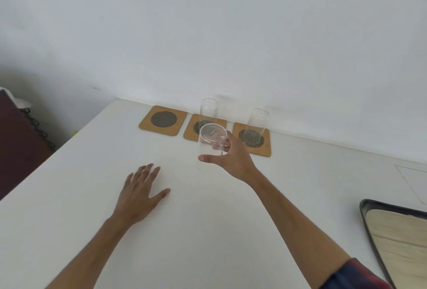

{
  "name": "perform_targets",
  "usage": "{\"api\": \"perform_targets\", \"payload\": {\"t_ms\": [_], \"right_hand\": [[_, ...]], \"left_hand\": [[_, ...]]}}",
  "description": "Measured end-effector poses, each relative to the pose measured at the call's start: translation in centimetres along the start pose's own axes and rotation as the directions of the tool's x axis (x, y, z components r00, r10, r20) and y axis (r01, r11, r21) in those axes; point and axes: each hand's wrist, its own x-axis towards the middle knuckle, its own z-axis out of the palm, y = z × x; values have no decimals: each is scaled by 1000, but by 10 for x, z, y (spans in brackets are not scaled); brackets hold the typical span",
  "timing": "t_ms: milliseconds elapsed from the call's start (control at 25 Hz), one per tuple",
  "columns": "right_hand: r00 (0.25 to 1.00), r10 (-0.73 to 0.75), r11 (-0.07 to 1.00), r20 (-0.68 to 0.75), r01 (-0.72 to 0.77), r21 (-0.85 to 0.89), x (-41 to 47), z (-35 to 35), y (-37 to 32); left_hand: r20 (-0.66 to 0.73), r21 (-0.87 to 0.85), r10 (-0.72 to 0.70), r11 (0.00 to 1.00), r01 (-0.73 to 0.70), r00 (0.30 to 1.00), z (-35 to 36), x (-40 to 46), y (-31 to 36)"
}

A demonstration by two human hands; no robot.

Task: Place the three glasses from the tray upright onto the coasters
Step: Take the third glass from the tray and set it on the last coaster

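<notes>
Three wooden coasters sit in a row on the white table [208,231], close against the wall [208,22]. Left coaster [163,120]: bare, dark mesh disc showing. Middle coaster [204,127]: a clear glass [208,111] upright on it. Right coaster [252,139]: another upright glass [257,124].

Right hand [231,158] reaches forward over the table, thumb and fingers clamped around a third glass [212,144]. This held glass is upright, mouth toward the camera, raised in front of the middle coaster and partly overlapping it in view. Whether its base touches the table cannot be told.

Left hand [141,192] is flat, palm down, fingers spread and holding nothing, near the table's middle.

Tray [367,219]: dark rim, pale wood base, at the right edge, only partly in view.
</notes>
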Motion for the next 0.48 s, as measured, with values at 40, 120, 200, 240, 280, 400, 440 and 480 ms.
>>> {"api": "perform_targets", "payload": {"t_ms": [40,120,200,240,280,400,440,480], "right_hand": [[1000,-7,1000,10,7,2,11,8,-1],[1000,-18,1000,22,18,8,33,23,-3],[999,-21,1000,32,21,16,56,37,-4],[999,-16,1000,35,16,18,67,43,-4],[999,-10,1000,31,10,18,79,49,-3],[1000,8,1000,17,-8,16,111,66,2],[1000,14,1000,22,-14,21,122,72,4],[1000,14,1000,23,-15,26,132,78,5]], "left_hand": [[24,56,-17,998,16,1000,1,1,-14],[60,132,-38,991,30,997,2,4,-37],[85,174,-29,985,13,996,-2,12,-51],[92,177,-33,984,16,995,-4,18,-57],[94,172,-45,985,28,995,-5,23,-60],[81,152,-68,987,55,994,-6,34,-65],[77,146,-69,988,57,995,-5,35,-66],[71,141,-71,988,60,995,-4,35,-67]]}}
